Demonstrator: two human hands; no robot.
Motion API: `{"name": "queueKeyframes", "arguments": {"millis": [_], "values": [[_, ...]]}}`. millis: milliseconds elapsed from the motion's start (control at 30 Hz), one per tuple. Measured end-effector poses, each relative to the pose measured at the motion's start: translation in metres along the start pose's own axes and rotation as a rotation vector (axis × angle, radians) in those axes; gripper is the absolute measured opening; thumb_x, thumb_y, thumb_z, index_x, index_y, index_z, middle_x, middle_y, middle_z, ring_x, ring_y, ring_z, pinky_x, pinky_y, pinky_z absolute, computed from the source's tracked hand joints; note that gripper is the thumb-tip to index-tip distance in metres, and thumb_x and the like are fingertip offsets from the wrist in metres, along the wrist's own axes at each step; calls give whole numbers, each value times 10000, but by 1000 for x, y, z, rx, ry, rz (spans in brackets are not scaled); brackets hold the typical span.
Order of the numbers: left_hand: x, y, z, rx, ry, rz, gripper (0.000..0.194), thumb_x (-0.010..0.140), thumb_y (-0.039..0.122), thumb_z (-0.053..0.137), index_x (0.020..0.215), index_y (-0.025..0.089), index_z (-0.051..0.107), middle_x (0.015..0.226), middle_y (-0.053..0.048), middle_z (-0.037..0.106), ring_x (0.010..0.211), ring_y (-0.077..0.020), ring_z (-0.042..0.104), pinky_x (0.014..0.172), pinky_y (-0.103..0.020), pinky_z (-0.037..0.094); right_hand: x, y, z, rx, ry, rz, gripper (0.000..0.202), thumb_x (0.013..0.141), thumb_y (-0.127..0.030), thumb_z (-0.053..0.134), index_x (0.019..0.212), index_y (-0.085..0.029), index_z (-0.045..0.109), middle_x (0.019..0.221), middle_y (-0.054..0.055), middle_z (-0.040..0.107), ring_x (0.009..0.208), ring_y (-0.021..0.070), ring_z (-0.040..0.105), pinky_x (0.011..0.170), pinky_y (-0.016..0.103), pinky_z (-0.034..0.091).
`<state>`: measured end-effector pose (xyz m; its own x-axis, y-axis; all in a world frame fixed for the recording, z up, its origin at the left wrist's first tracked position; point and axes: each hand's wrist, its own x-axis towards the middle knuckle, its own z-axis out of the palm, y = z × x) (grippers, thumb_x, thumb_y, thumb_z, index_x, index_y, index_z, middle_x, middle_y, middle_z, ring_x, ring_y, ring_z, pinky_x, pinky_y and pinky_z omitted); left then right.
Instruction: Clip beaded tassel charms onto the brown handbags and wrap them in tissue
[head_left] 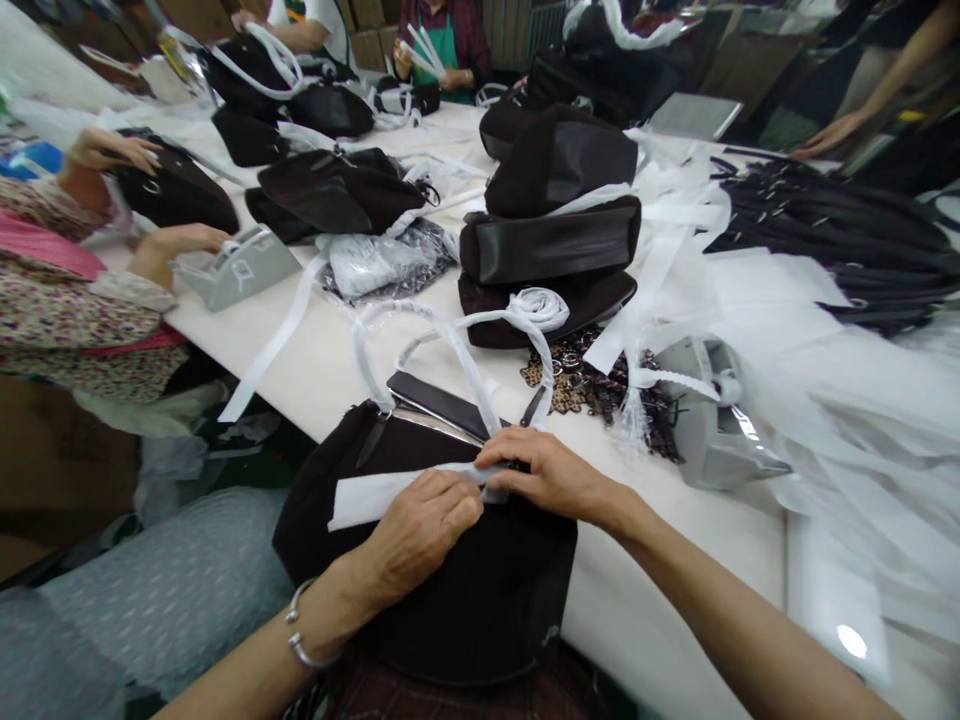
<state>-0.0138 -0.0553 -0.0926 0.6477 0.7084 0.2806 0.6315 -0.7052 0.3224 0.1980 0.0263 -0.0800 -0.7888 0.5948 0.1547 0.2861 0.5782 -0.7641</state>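
At six o'clock, left hand [424, 525] and right hand [551, 475], close together, pinched a white strip [367, 499] over the black bag [480, 600]; uneven pulling could have twisted it, its nine-o'clock end lying free.

The bag [450, 590] under the person's hands looks like matt black cloth, its zipper [439, 424] a silvery metal with a dull shine; the strip [375, 497] is white, matt and papery or like thin foam (which one cannot be told); the bracelet [295, 625] is smooth, glossy metal; the tabletop [619, 590] looks smooth and pale; the stacked bag [551, 243] has a smooth, leather-like panel with a soft sheen; the tape dispenser [709, 420] looks like grey plastic; the bubble wrap [180, 590] is bumpy, translucent plastic.
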Motion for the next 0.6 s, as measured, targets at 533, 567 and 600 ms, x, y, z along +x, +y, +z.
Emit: {"name": "queueKeyframes", "arguments": {"millis": [533, 567, 600], "values": [[26, 10, 4, 47, -134, -402, 93, 917, 251, 562, 857, 231, 632, 822, -8, 629, 809, -217, 473, 718, -367, 308, -4, 8, 10, -54, 130, 41, 111, 877, -177, 624, 954, -201, 700, 891, 32, 709, 828, 148, 658, 768, 247, 498], [25, 9, 5, 24, -123, -382, 104, 920, 247, 557, 849, 229, 632, 811, -6, 623, 804, -211, 468, 718, -364, 305, -5, 9, 11, -37, 143, 52, 104, 867, -164, 633, 935, -200, 702, 877, 28, 707, 815, 145, 657, 759, 242, 496], [24, 7, 6, 0, -114, -353, 110, 923, 245, 552, 850, 227, 632, 804, -5, 620, 799, -206, 463, 719, -361, 304, -5, 10, 11, -9, 154, 65, 101, 858, -149, 640, 918, -198, 705, 864, 22, 707, 802, 140, 658, 751, 234, 494]]}}
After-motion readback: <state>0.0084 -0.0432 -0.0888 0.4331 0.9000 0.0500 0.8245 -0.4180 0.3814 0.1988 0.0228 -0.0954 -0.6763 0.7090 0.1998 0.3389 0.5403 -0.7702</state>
